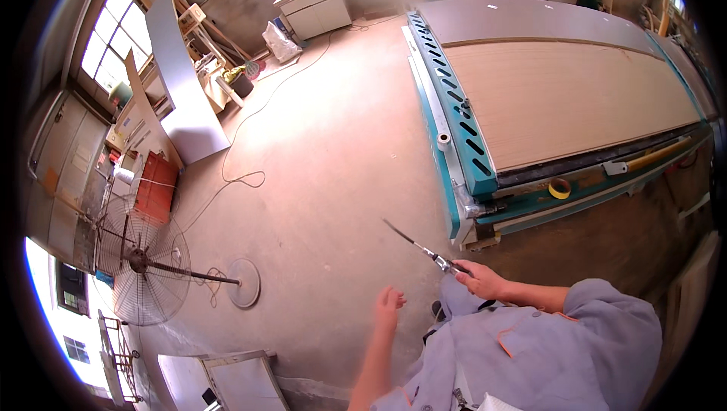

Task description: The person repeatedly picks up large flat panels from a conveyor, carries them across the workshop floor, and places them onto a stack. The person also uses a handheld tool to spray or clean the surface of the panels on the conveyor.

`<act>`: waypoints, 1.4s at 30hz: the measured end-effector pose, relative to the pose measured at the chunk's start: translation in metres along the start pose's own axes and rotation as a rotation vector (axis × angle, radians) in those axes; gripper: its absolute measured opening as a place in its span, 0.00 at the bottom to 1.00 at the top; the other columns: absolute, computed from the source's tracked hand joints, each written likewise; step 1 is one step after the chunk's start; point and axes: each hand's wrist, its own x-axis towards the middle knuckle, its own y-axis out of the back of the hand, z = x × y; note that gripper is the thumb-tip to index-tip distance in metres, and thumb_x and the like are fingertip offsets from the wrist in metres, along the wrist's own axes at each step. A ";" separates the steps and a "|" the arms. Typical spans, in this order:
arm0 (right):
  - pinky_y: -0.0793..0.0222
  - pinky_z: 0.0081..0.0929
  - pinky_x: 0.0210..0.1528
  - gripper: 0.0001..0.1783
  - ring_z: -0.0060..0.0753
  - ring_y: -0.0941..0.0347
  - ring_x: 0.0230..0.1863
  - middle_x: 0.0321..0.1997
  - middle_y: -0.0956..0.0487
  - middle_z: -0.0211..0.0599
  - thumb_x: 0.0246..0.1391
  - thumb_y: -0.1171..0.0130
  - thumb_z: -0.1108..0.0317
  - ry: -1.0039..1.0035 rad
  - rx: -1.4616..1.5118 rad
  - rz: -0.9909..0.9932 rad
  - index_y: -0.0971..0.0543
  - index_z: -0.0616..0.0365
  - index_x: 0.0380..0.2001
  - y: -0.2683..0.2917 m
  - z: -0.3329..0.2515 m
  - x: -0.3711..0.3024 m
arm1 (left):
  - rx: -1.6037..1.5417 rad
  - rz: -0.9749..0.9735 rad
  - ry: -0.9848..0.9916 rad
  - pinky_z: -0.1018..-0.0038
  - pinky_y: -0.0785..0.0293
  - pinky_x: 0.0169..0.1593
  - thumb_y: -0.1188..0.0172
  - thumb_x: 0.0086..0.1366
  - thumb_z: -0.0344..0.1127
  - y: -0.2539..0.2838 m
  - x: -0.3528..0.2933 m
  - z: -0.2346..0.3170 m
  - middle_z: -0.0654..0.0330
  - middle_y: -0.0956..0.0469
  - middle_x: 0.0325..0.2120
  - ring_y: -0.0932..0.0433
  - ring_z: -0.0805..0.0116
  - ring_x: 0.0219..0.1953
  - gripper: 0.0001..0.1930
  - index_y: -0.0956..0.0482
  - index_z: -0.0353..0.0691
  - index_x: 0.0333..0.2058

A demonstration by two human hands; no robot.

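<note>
My right hand (480, 281) is closed round the grip of what looks like an air blow gun (439, 261), silver with a long, thin dark nozzle. The nozzle points away to the upper left, over bare floor. My left hand (389, 305) hangs in front of me, loosely bent and open, holding nothing that I can see. To the right stands a teal-framed machine bed (475, 161) with slots along its side. A large pale wood-grain board (575, 101) lies on it, and a grey panel (522, 21) lies at its far end.
A roll of yellow tape (559, 188) and a yellow-handled tool (651, 157) rest on the bed's near edge. At left stands a big fan (140, 259) on a round base (244, 284). A cable (246, 119) snakes over the floor. Panels (178, 85) lean beyond a red box (157, 188).
</note>
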 end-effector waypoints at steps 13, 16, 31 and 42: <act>0.41 0.16 0.11 0.23 0.17 0.37 0.14 0.32 0.33 0.31 0.61 0.56 0.53 -0.064 0.702 0.567 0.34 0.57 0.52 0.075 -0.042 0.365 | 0.022 0.330 0.264 0.69 0.25 0.36 0.50 0.63 0.36 0.140 0.203 0.021 0.52 0.24 0.30 0.22 0.60 0.32 0.11 0.30 0.34 0.39; 0.40 0.18 0.12 0.21 0.18 0.37 0.15 0.32 0.32 0.32 0.61 0.57 0.52 -0.079 0.748 0.730 0.33 0.57 0.49 0.119 -0.058 0.428 | 0.000 0.246 0.288 0.69 0.25 0.36 0.50 0.63 0.37 0.138 0.276 0.058 0.51 0.24 0.31 0.23 0.60 0.32 0.12 0.30 0.34 0.39; 0.43 0.21 0.11 0.16 0.23 0.38 0.15 0.26 0.33 0.32 0.60 0.55 0.50 -0.160 1.177 1.609 0.34 0.52 0.34 0.295 -0.009 0.543 | 0.240 -0.190 0.089 0.72 0.25 0.31 0.47 0.62 0.35 0.078 0.703 0.237 0.54 0.23 0.27 0.23 0.64 0.27 0.09 0.28 0.34 0.32; 0.41 0.21 0.13 0.16 0.22 0.37 0.15 0.24 0.32 0.33 0.62 0.57 0.53 -0.183 1.161 1.565 0.33 0.55 0.34 0.336 -0.074 0.598 | 0.475 -0.560 -0.003 0.77 0.27 0.29 0.46 0.61 0.34 -0.083 0.988 0.380 0.57 0.23 0.25 0.23 0.68 0.25 0.11 0.26 0.31 0.37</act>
